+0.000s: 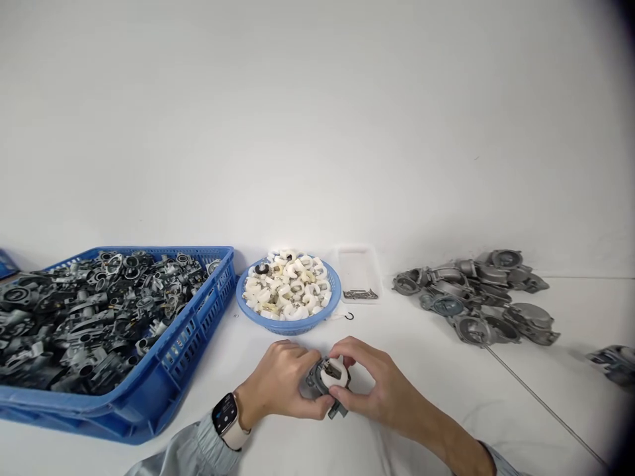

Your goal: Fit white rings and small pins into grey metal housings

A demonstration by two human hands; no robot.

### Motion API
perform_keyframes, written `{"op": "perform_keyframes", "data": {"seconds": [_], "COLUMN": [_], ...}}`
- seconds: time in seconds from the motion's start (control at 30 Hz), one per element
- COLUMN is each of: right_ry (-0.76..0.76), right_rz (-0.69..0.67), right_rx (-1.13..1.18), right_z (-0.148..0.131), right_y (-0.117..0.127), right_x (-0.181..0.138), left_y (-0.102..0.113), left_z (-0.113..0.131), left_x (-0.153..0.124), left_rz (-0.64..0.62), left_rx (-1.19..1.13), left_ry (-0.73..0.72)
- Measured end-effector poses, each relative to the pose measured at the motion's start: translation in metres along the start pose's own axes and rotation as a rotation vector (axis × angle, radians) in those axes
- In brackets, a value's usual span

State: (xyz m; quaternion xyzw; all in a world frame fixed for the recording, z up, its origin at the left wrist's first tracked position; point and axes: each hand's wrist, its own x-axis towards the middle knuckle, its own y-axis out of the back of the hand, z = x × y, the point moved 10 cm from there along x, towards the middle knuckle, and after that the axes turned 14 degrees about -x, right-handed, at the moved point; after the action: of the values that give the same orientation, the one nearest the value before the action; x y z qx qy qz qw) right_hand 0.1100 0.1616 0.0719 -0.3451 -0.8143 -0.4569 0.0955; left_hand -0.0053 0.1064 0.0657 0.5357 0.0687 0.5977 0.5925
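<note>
Near the table's front edge, my left hand (282,380) is wrapped round a grey metal carburetor body (314,378). A white plastic float (333,373) sits on the body's upper face, its metal bracket showing in the middle. My right hand (380,383) pinches that float between thumb and fingers. The body's underside is covered by my fingers, and whether the float is seated or only resting there I cannot tell.
At left stands a blue crate (186,344) heaped with carburetor bodies. A round blue basket (288,325) of white floats is behind my hands, beside a white tray (357,264) with small metal pins (360,294). Grey float bowls (471,291) lie right, near a thin rod (546,404).
</note>
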Motion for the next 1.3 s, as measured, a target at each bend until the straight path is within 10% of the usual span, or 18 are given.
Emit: {"op": "perform_keyframes", "data": {"seconds": [0.2,0.6,1.3], "right_ry": [-0.030,-0.293,-0.113], "right_rz": [0.203,0.075,0.218], "right_rx": [0.012,0.188,0.166], "right_z": [0.005,0.037,0.023], "right_y": [0.025,0.015,0.018], "right_x": [0.003,0.007,0.008], "left_y": [-0.002,-0.010,-0.002], "left_z": [-0.006,-0.009,-0.015], "left_x": [-0.001,0.003,0.002], "left_rz": [-0.016,-0.197,-0.165], "left_rx": [-0.005,-0.059,-0.254], "left_ry": [0.037,0.141,0.210]}}
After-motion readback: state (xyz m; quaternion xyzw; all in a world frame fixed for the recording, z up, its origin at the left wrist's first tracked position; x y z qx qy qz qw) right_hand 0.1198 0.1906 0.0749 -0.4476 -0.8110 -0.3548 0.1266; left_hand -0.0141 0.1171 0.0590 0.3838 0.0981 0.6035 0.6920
